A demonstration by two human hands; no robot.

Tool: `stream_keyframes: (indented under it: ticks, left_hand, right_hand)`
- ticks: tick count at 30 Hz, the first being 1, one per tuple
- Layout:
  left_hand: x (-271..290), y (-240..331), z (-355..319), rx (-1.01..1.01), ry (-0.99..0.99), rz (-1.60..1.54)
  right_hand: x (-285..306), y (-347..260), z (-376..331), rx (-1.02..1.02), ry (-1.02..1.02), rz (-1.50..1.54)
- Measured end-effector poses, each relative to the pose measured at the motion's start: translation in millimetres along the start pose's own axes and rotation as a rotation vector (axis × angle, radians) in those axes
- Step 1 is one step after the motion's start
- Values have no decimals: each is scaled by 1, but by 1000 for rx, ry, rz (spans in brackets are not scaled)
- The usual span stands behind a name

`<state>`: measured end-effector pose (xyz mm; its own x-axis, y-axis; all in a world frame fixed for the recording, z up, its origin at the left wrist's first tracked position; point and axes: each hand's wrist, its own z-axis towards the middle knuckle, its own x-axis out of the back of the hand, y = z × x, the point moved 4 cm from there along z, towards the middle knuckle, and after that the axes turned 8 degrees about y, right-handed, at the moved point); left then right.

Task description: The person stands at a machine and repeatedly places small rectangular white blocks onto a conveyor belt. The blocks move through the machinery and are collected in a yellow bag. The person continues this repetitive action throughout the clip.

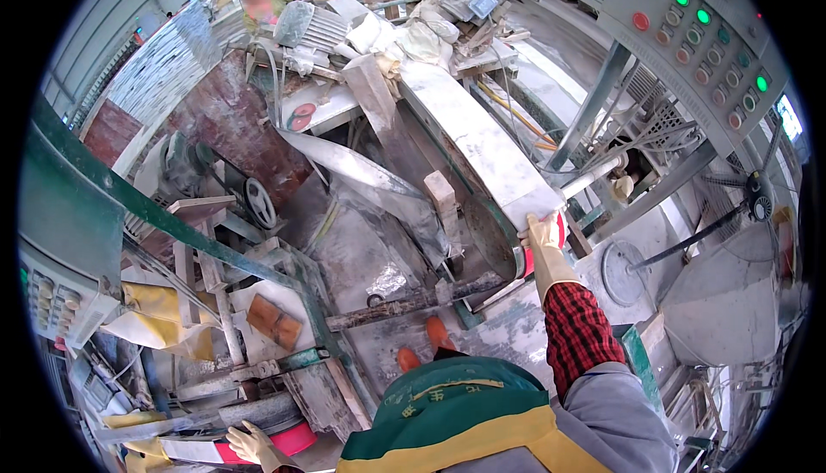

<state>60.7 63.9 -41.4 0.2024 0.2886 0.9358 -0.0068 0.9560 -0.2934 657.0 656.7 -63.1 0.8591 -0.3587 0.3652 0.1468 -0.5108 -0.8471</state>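
Overhead, the head view shows the gloved right hand (544, 245) stretched forward, fingers laid flat over the near end of a long pale stone slab (482, 142), not closed around it. Just beyond it a grey support bar (594, 176) crosses. Well apart, low and behind, the gloved left hand (249, 445) rests spread-fingered on a red-and-white roller (258, 447), beside a grey control box (52, 296)

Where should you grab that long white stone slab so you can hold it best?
Probably at its near end, coming from the right edge, where the right hand already rests. The white stone slab is long, flat and thin, running away from the person, so its near edge is the reachable part; gloved fingers can hook over it.
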Motion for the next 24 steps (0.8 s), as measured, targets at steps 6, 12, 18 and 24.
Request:
stream_keyframes:
  ticks: [6, 12, 18, 24]
  left_hand:
    - [17, 11, -7, 11, -5, -73]
    - [-24, -20, 27, -30, 357, -248]
    - [4, -35, 61, -14, 396, -198]
    - [-1, -37, 51, 85, 193, -55]
  right_hand:
    - [-8, 19, 28, -31, -15, 6]
    - [-8, 28, 24, -176, -226, 382]
    - [33, 76, 14, 89, -34, 313]
    - [85, 227, 6, 2, 39, -284]
